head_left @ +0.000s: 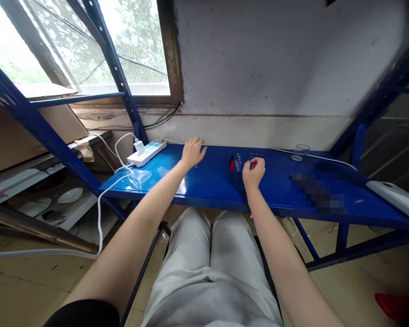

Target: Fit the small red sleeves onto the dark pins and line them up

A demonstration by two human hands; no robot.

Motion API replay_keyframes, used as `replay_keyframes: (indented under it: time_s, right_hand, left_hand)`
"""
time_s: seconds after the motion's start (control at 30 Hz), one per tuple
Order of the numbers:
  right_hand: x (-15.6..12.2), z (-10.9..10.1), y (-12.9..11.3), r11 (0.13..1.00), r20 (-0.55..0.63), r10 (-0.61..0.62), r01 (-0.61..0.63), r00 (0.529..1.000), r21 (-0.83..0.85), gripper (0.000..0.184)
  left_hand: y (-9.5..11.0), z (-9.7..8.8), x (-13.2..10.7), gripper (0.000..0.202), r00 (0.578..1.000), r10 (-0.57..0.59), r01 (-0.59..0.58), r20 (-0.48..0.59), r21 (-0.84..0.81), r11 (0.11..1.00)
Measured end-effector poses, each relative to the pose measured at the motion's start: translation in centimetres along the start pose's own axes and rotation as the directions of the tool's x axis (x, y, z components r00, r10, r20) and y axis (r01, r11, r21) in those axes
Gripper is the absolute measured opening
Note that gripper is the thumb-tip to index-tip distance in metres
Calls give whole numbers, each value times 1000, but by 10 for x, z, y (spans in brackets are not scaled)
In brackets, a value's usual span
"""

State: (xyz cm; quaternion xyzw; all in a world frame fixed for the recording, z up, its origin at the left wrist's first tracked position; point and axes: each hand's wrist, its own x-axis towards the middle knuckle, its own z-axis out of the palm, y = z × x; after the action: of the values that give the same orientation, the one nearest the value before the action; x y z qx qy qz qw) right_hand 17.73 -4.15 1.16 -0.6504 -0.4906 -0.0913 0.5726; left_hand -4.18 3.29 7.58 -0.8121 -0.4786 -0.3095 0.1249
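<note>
- The left hand [192, 153] is reaching over the blue table [211, 184], near its back edge. Its fingers are bending a little, with the thumb sticking out, so the grip is looking wide. I cannot tell if it is touching the table.
- Two tiny bits [196, 166] are lying just in front of the left hand.
- The right hand [254, 174] is curling its fingers in, so the grip is looking narrow. I cannot tell if it is holding something small.
- The clear bits [237, 162] are sitting in a bunch on the table, just left of the right hand.
- The red and black thing [231, 164] is resting just left of the clear bits, between the two hands.
- A row of small dots [257, 155] is showing just behind the right hand.
- A glass [300, 153] is standing at the back, off to the right.
- A white plug strip [148, 153] is lying at the table's left end.
</note>
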Motion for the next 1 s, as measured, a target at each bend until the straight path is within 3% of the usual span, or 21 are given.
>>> replay_keyframes:
  time_s: [0.13,0.27,0.4,0.47,0.6,0.67,0.7,0.77,0.87,0.93,1.0]
  right_hand:
    - [-1,1,0,999,45,-24,25,999,-28,8]
    - [-1,1,1,1000,70,-29,29,997,3,10]
    - [-1,1,1,999,88,-31,28,996,33,10]
    - [-2,1,1,999,92,-35,32,995,33,11]
    - [-4,2,0,993,109,-110,106,988,45,13]
    - [-6,5,-2,975,159,-219,211,963,65,15]
    - [-8,6,-4,957,199,-288,278,937,79,16]
    - [-12,10,-9,907,299,-420,409,857,101,18]
    - [-17,15,-17,830,451,-531,546,717,109,24]
    - [-20,17,-21,804,503,-548,587,668,96,29]
    - [-21,19,-23,804,517,-533,592,670,62,34]
  left_hand:
    - [-23,-5,-14,42,987,-72,61,143,81,995]
    - [-28,9,-28,43,957,-150,136,250,71,988]
    - [-28,23,-32,35,897,-233,239,376,33,971]
    - [-28,27,-33,31,882,-275,309,383,-29,951]
    - [-23,34,-38,24,886,-361,429,290,-218,877]
    - [-15,40,-41,25,875,-414,483,250,-412,772]
    - [-10,43,-42,26,862,-443,502,247,-539,677]
    - [2,49,-44,24,821,-494,504,288,-772,388]
    - [18,52,-49,20,801,-458,433,387,-901,-4]
    - [25,50,-53,20,821,-370,413,435,-900,-139]
    - [29,46,-58,20,843,-275,419,462,-885,-203]
